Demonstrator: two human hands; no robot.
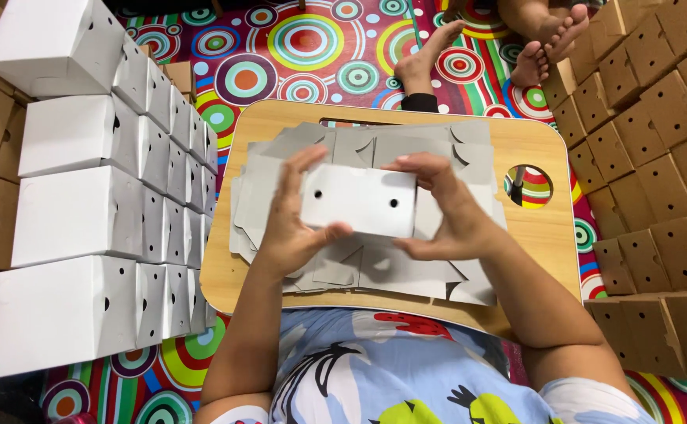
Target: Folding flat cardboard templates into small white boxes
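Note:
I hold a white cardboard box piece (359,200) with two small round holes, above a small wooden lap table (532,232). My left hand (292,212) grips its left end, thumb on the lower edge. My right hand (445,208) grips its right end, fingers over the top. Beneath it on the table lies a pile of flat grey box blanks (406,145).
Rows of folded white boxes (84,204) are stacked at the left. Brown cardboard boxes (650,118) are piled at the right. Another person's feet (547,39) and hand (422,59) rest on the colourful circle-patterned mat (296,47) beyond the table. The table has a round hole (529,186).

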